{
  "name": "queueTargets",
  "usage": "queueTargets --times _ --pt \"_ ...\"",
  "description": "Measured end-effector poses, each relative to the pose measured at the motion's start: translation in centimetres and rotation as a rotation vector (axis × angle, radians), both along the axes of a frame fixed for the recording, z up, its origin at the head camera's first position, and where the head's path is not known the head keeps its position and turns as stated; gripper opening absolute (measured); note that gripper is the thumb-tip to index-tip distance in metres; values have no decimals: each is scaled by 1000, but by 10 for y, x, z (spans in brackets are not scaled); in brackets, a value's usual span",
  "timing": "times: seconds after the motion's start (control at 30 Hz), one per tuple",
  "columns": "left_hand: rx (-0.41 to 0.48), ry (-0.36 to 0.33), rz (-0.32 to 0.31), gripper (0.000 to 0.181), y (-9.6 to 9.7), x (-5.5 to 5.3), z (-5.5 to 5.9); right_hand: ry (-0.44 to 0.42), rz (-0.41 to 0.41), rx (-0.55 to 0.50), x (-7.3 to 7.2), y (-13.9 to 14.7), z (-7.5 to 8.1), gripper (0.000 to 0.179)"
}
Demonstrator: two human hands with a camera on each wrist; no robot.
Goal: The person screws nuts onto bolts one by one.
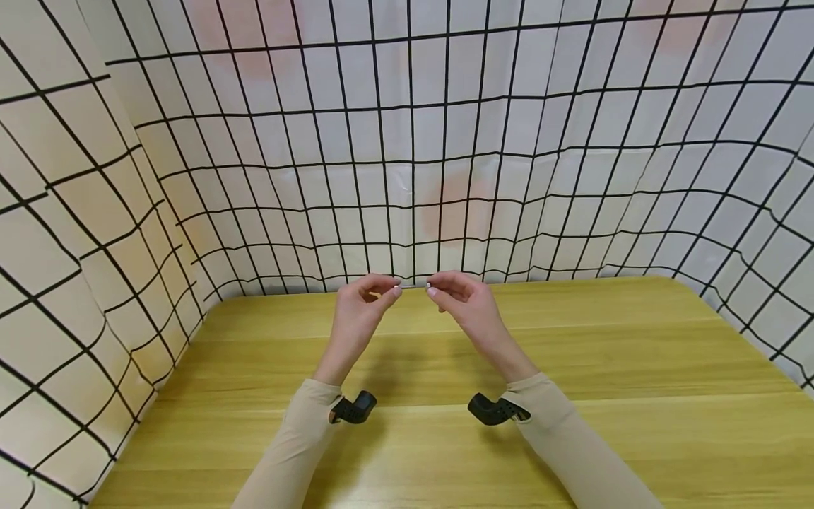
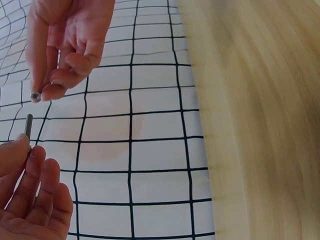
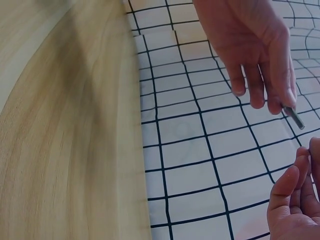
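My left hand (image 1: 358, 311) pinches a thin metal screw (image 2: 28, 126) between thumb and fingertips. Its threaded shank (image 3: 295, 118) sticks out toward the other hand in the right wrist view; the head is hidden by the fingers. Facing it, my right hand (image 1: 475, 311) holds a small metal nut (image 2: 35, 96) at the tips of thumb and forefinger. A short gap separates the screw's end from the nut. Both hands are raised above the far part of the table. In the right wrist view the right hand's fingers hide the nut.
Below the hands lies a wood-grain table (image 1: 610, 438), whose far edge runs just behind them. White sheeting with a black grid (image 1: 407, 141) rises behind the table and along its sides. A black wrist mount (image 1: 356, 408) sits at the left sleeve, another mount (image 1: 492, 409) at the right.
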State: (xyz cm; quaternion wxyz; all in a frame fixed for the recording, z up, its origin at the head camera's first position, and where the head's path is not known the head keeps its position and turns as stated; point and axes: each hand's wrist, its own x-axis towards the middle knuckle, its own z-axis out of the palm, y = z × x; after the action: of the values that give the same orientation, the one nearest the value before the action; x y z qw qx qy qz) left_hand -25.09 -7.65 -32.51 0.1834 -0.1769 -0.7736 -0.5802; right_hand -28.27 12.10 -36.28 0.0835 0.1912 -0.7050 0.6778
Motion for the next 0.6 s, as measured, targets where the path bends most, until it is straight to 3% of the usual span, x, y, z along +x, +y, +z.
queueTargets --times 0.13,0.6 --pt "3 4 1 12 1 5 4 -2 4 0 1 -1 1 23" --pt "14 4 -6 11 3 6 5 11 19 8 2 -5 1 24"
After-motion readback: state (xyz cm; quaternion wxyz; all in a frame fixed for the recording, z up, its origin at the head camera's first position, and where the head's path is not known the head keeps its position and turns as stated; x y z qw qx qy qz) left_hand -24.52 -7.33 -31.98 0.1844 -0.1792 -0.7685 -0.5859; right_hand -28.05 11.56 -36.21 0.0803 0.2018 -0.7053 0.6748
